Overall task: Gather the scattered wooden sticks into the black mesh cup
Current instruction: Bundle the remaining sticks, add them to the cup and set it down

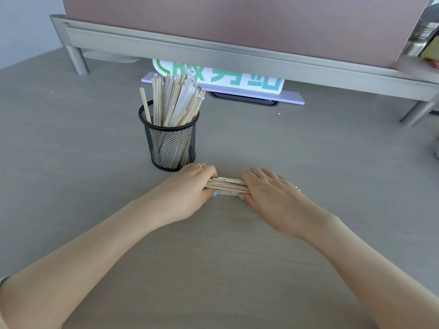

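Note:
A bundle of wooden sticks (226,184) lies flat on the grey table, pressed together between both hands. My left hand (190,188) grips its left end and my right hand (270,193) grips its right end; both ends are hidden by the fingers. Just behind my left hand stands the black mesh cup (171,143), upright, with several wooden sticks (174,100) and paper-wrapped ones standing in it.
A grey metal shelf riser (213,51) spans the back of the table, with a pink panel above it. Under it stands a white sign with green characters (225,77) on a lilac base. Metal containers (420,36) sit at the far right.

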`<control>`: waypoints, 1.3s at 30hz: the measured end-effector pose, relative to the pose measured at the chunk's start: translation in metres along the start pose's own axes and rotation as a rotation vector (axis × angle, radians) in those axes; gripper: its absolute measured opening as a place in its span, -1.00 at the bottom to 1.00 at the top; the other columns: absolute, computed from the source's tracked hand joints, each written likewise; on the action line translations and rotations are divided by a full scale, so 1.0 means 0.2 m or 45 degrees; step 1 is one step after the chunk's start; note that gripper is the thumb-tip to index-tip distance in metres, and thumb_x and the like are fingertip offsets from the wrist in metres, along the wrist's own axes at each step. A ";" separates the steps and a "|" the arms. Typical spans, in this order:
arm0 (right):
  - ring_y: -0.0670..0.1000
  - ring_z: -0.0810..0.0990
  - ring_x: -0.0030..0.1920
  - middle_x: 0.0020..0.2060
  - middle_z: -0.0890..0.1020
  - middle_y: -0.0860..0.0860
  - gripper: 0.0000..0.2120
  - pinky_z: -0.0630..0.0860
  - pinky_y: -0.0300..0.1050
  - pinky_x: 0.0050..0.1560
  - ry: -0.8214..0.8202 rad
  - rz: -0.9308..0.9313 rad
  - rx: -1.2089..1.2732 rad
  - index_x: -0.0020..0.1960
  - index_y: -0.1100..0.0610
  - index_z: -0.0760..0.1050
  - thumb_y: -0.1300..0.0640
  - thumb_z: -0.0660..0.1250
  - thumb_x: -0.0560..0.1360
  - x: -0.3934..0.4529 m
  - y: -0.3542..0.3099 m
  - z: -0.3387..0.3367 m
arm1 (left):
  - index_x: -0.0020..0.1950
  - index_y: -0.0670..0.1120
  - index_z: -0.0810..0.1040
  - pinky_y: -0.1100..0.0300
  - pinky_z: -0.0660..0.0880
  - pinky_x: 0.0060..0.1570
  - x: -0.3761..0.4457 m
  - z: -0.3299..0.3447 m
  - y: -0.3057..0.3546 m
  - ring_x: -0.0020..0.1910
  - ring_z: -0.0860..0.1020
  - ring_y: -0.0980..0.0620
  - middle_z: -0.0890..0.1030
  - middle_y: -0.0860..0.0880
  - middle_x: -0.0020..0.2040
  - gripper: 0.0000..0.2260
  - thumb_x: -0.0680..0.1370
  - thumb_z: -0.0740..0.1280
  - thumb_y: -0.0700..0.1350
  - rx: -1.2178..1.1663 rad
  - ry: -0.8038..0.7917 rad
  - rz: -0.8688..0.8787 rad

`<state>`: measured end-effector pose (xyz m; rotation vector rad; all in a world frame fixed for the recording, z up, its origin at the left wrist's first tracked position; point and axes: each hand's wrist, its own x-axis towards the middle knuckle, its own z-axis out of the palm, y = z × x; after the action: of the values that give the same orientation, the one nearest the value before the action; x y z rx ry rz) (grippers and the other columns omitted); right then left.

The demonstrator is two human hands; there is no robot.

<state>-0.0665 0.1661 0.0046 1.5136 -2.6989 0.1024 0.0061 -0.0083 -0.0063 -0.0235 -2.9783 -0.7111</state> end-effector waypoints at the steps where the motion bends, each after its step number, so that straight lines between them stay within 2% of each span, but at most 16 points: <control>1: 0.06 0.39 0.09 0.08 0.42 0.03 -0.82 0.24 -0.14 -0.05 0.003 0.000 -0.010 0.11 0.12 0.29 0.04 0.03 0.61 0.00 0.00 0.00 | 0.02 -0.09 0.40 0.19 0.16 -0.25 0.00 -0.01 0.01 -0.12 0.32 0.06 0.32 0.11 -0.21 -0.90 0.57 0.23 -0.09 0.006 -0.023 -0.023; 4: 0.06 0.40 0.08 0.07 0.43 0.02 -0.83 0.18 -0.16 -0.11 0.011 0.027 0.010 0.11 0.12 0.28 0.05 0.04 0.61 0.00 -0.01 -0.01 | -0.08 -0.10 0.38 0.14 0.21 -0.29 0.01 -0.03 0.03 -0.16 0.39 0.01 0.35 0.09 -0.23 -0.89 0.56 0.24 -0.08 0.006 -0.096 -0.079; 8: 0.07 0.40 0.06 0.05 0.43 0.02 -0.83 0.27 -0.11 0.00 0.000 0.039 0.062 0.10 0.12 0.30 0.05 0.06 0.60 0.00 -0.01 0.00 | -0.13 -0.13 0.38 0.15 0.22 -0.24 0.01 -0.01 0.01 -0.15 0.38 0.00 0.37 0.04 -0.21 -0.87 0.55 0.25 -0.10 -0.007 -0.034 -0.029; 12: 0.09 0.41 0.02 -0.01 0.43 0.04 -0.88 0.28 -0.11 -0.03 -0.009 0.017 0.108 -0.03 0.09 0.27 0.05 0.07 0.60 -0.02 0.00 0.00 | -0.07 -0.14 0.44 0.17 0.27 -0.20 -0.02 0.05 0.00 -0.16 0.36 0.05 0.39 0.04 -0.17 -0.95 0.52 0.28 -0.17 -0.081 0.177 0.119; 14: 0.13 0.45 -0.01 -0.03 0.46 0.07 -0.86 0.29 -0.08 -0.07 0.019 -0.004 0.125 -0.02 0.12 0.29 0.05 0.08 0.60 -0.02 0.01 -0.01 | -0.02 -0.12 0.45 0.17 0.30 -0.13 -0.01 0.06 -0.01 -0.14 0.38 0.05 0.43 0.04 -0.13 -0.90 0.49 0.31 -0.17 -0.035 0.297 0.213; 16: 0.18 0.49 -0.05 -0.09 0.49 0.09 -0.84 0.26 -0.04 -0.17 0.040 0.028 0.188 -0.03 0.12 0.27 0.03 0.07 0.60 -0.02 0.02 -0.04 | 0.09 -0.08 0.43 0.18 0.28 0.11 -0.01 0.02 -0.01 -0.02 0.39 0.00 0.47 0.01 -0.02 -0.76 0.46 0.29 -0.06 0.155 0.507 0.361; 18: 0.24 0.50 -0.14 -0.22 0.45 0.07 -0.83 0.15 -0.06 -0.28 0.080 0.079 0.266 -0.07 0.11 0.18 0.02 0.07 0.59 -0.01 0.05 -0.05 | 0.18 -0.06 0.39 0.15 0.08 0.33 -0.02 -0.05 -0.01 0.10 0.39 -0.02 0.44 0.03 0.10 -0.66 0.46 0.28 0.01 0.298 0.790 0.480; 21: 0.20 0.43 -0.28 -0.36 0.39 0.01 -0.83 0.20 0.00 -0.29 0.304 0.216 0.580 -0.08 0.13 0.20 0.06 0.14 0.57 0.00 0.08 -0.07 | 0.19 -0.09 0.35 0.07 -0.08 0.40 -0.06 -0.15 -0.05 0.17 0.40 -0.02 0.42 0.01 0.14 -0.67 0.49 0.27 0.01 0.282 1.184 0.495; 24: -0.03 0.33 -0.42 -0.37 0.38 -0.05 -0.94 0.33 -0.09 -0.37 0.641 0.399 1.171 -0.09 0.09 0.34 0.12 0.18 0.55 0.03 0.08 -0.10 | 0.22 -0.12 0.27 -0.01 -0.13 0.41 -0.06 -0.19 -0.13 0.30 0.27 0.25 0.42 0.09 0.16 -0.64 0.51 0.24 0.01 0.133 1.363 0.353; 26: -0.10 0.30 -0.49 -0.43 0.37 -0.10 -0.87 0.32 -0.17 -0.44 0.812 0.462 1.390 -0.18 0.04 0.35 0.11 0.21 0.55 0.05 0.08 -0.12 | 0.27 -0.14 0.25 -0.21 -0.03 0.38 -0.05 -0.19 -0.18 0.32 0.18 0.32 0.29 0.13 0.25 -0.60 0.51 0.25 -0.02 0.027 1.435 0.286; 28: -0.11 0.29 -0.51 -0.50 0.36 -0.15 -0.80 0.31 -0.21 -0.47 0.946 0.484 1.541 -0.25 0.04 0.32 0.09 0.25 0.53 0.08 0.07 -0.13 | 0.33 -0.12 0.19 -0.22 0.11 0.38 -0.03 -0.19 -0.23 0.34 0.21 0.17 0.23 0.03 0.29 -0.50 0.48 0.30 -0.02 -0.129 1.417 0.230; 30: -0.10 0.30 -0.51 -0.52 0.35 -0.15 -0.78 0.31 -0.21 -0.45 1.019 0.510 1.631 -0.27 0.05 0.32 0.09 0.25 0.53 0.10 0.07 -0.12 | 0.36 -0.05 0.09 0.05 0.14 0.42 -0.02 -0.18 -0.26 0.35 0.23 0.05 0.20 -0.02 0.34 -0.37 0.42 0.36 -0.01 -0.368 1.273 0.085; 32: -0.09 0.35 -0.49 -0.50 0.37 -0.12 -0.77 0.37 -0.20 -0.41 1.036 0.537 1.622 -0.28 0.05 0.33 0.10 0.27 0.53 0.11 0.08 -0.11 | 0.39 0.02 0.06 0.29 0.16 0.37 -0.01 -0.16 -0.28 0.39 0.24 0.11 0.18 0.04 0.39 -0.27 0.35 0.40 0.04 -0.588 1.057 -0.048; 33: -0.08 0.39 -0.48 -0.49 0.39 -0.08 -0.77 0.41 -0.21 -0.38 1.027 0.545 1.599 -0.29 0.06 0.34 0.11 0.28 0.52 0.11 0.08 -0.10 | 0.42 0.03 0.05 0.34 0.16 0.35 0.00 -0.15 -0.30 0.40 0.23 0.16 0.19 0.08 0.40 -0.21 0.32 0.41 0.06 -0.669 0.949 -0.073; 36: -0.12 0.47 -0.47 -0.45 0.43 -0.02 -0.80 0.50 -0.23 -0.31 0.989 0.552 1.576 -0.27 0.09 0.36 0.15 0.31 0.50 0.11 0.08 -0.09 | 0.46 0.04 -0.05 0.42 0.20 0.28 0.03 -0.13 -0.34 0.36 0.23 0.37 0.23 0.29 0.36 -0.09 0.26 0.42 0.10 -0.820 0.680 -0.091; 39: -0.12 0.47 -0.47 -0.46 0.44 -0.04 -0.80 0.52 -0.22 -0.29 0.977 0.549 1.627 -0.28 0.09 0.37 0.17 0.32 0.49 0.11 0.08 -0.09 | 0.46 0.09 -0.03 0.43 0.28 0.18 0.05 -0.12 -0.36 0.26 0.30 0.48 0.27 0.37 0.30 -0.10 0.28 0.45 0.05 -0.855 0.604 -0.139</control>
<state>-0.0924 0.1568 0.0230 0.5579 -2.1287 2.1578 -0.0040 -0.0840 -0.0169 0.2320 -2.1967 -1.4558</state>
